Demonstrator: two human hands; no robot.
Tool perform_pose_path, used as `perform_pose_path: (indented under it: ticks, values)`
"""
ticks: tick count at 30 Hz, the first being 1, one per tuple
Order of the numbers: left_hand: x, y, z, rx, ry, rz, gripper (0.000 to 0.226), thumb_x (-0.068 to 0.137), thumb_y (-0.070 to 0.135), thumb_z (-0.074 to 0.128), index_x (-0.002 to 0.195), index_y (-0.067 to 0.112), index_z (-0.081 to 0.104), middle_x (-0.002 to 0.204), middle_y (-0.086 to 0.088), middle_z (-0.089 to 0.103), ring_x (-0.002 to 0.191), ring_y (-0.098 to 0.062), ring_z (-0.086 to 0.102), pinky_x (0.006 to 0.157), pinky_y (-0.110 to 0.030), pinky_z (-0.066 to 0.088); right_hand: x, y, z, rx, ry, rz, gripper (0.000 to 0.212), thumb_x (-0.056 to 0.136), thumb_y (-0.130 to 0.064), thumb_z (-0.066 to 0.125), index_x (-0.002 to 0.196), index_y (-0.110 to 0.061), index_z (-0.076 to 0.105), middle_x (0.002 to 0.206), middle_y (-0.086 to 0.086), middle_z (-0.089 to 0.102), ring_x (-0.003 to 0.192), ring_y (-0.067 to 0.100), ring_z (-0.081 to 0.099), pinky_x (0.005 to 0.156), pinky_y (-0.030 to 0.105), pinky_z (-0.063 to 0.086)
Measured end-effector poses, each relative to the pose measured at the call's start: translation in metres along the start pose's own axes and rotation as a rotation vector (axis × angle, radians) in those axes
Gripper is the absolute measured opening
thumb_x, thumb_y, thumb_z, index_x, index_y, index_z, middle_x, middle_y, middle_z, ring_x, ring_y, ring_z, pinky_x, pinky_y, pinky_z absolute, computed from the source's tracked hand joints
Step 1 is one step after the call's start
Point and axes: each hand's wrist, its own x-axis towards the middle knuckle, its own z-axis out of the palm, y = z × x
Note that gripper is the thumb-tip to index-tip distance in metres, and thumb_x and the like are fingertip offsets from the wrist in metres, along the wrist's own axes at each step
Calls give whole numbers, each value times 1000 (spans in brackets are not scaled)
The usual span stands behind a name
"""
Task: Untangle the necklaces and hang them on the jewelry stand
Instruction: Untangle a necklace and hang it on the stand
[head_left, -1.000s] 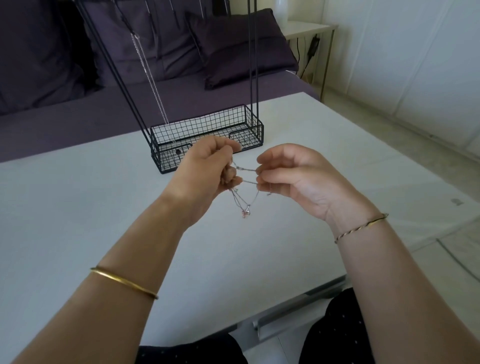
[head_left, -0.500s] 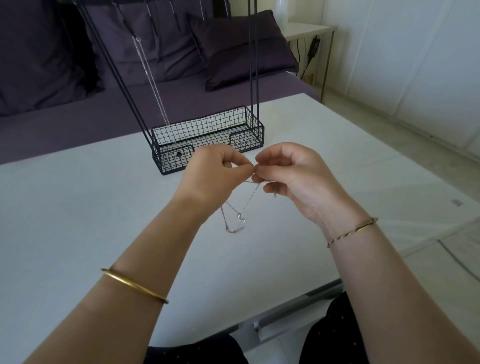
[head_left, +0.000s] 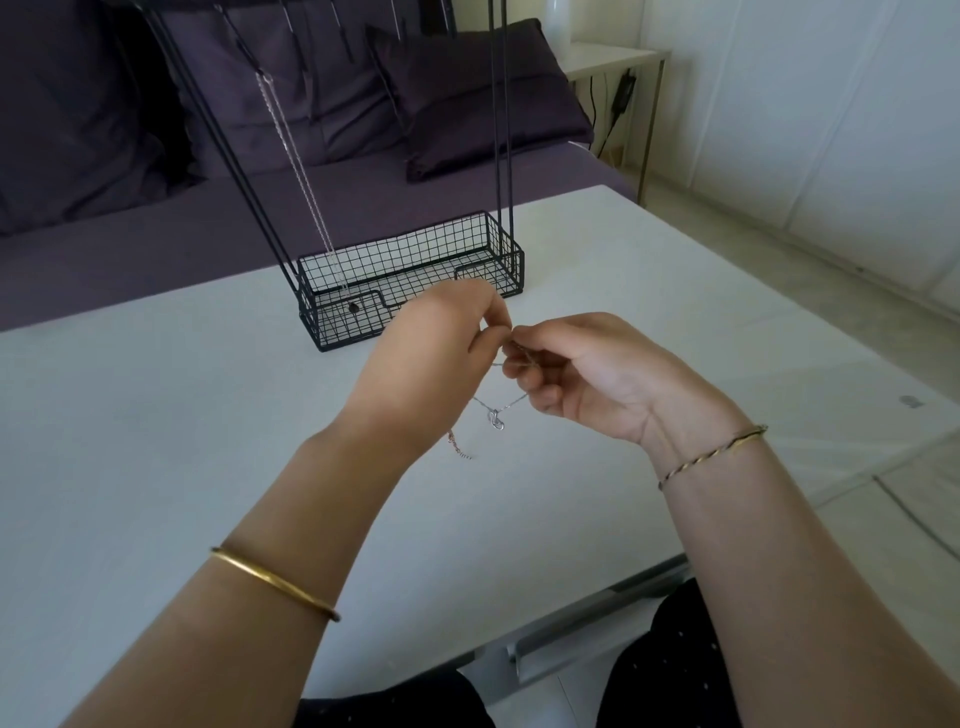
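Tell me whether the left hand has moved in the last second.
Yes: the left hand shifted slightly right along the jewelry stand's basket, meeting the right hand.

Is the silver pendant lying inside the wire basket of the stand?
No, the pendant hangs from the chain below the left hand and right hand, outside the basket.

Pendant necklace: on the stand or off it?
Off it. The left hand and right hand pinch the necklace above the table, pendant dangling between them; another chain hangs on the stand.
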Motion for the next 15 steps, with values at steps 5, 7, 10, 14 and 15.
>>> perform_pose_path:
  ticks: [5,7,10,14,15]
  values:
    - [1,0,0,-46,21,-29,8,91,13,60,83,14,62,53,14,34,52,8,42,49,-11,30,1,1,0,106,-17,17,20,94,-3,51,75,1,58,56,10,60,44,9,47,40,16,37]
    - [1,-2,1,-110,29,-77,8,90,13,62,82,15,64,49,11,32,46,-1,39,45,-14,29,1,1,0,159,-22,26,20,94,-3,51,76,2,58,57,9,60,44,9,47,41,16,37]
    - [0,-1,2,-121,33,-79,8,89,12,62,83,16,63,51,10,33,46,-2,38,46,-15,29,2,1,1,229,-42,62,21,95,-5,49,75,-1,57,57,8,58,43,8,46,40,16,36]
    - [0,2,2,-94,56,-18,10,87,10,60,81,17,63,57,13,35,56,7,41,52,-11,32,1,2,0,278,-80,98,23,94,-6,47,73,-3,55,56,5,56,41,7,44,39,16,36]
    - [-1,2,2,-93,61,-17,9,87,10,60,81,17,63,58,13,35,57,6,41,53,-11,32,1,2,0,290,-91,101,22,94,-6,47,73,-3,55,56,4,56,41,7,44,40,15,36]
